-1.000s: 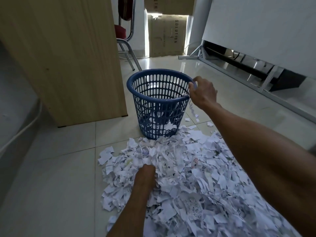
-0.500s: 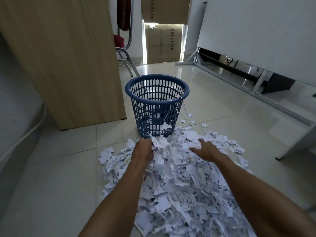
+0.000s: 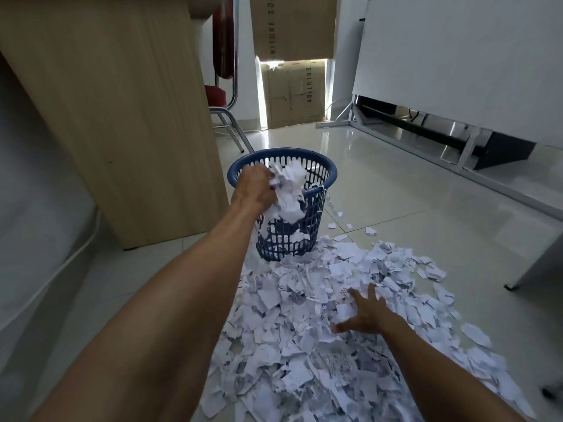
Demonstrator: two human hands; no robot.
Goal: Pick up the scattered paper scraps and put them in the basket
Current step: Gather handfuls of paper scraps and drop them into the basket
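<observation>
since half a second ago my left hand point(image 3: 254, 190) has risen off the heap and now sits at the near rim of the blue basket point(image 3: 331, 172), fingers curled round a handful of scraps point(image 3: 289, 185) that hangs over the opening and partly inside it; a few bits may be dropping from it, though the blur makes that hard to tell; my right hand point(image 3: 367, 313) has slid back toward me and lies palm down on the pile of scraps point(image 3: 304, 360), fingers spread wide, holding nothing that i can see; through the lattice wall i see some white paper low in the basket, so a little is already in; by my reckoning the job is barely begun; the pile covers the floor point(image 3: 396, 193) from the foot of the basket right back to me, and stray bits point(image 3: 370, 230) lie apart to the right of the basket; many more handfuls are left, then the loose strays
</observation>
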